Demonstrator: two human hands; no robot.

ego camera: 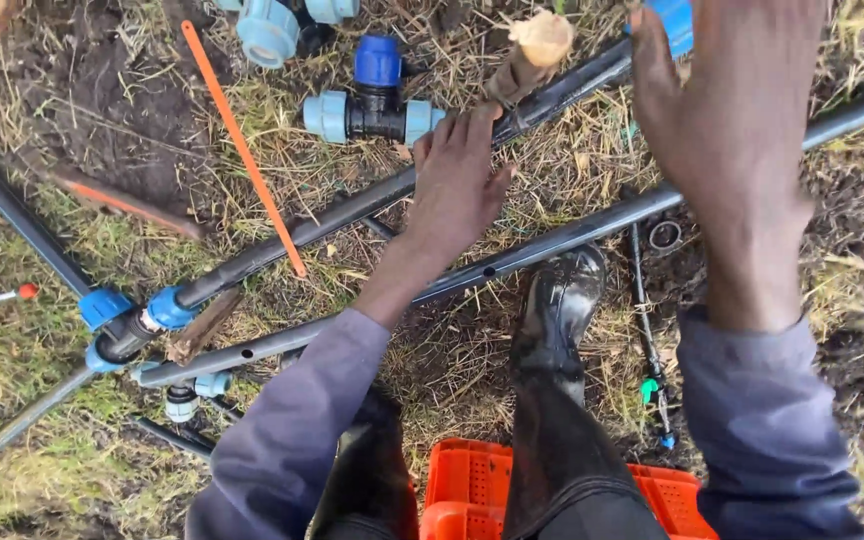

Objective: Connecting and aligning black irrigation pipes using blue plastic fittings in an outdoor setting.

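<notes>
L hand [457,185] flat, open on black pipe [352,210]; R hand [727,120] grips blue fitting [674,22].

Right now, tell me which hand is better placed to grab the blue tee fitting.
Left. The left hand lies on the black pipe, its fingertips beside the tee fitting; the right hand is raised farther off, gripping another blue fitting.

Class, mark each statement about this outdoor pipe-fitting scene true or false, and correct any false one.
1. The left hand rests on a black pipe. True.
2. The right hand holds an orange strip. False: the orange strip lies on the grass; the hand grips a blue fitting.
3. A black rubber boot stands beside a pipe. True.
4. The crate is green. False: the crate is orange.
5. The tee fitting has blue caps. True.
</notes>
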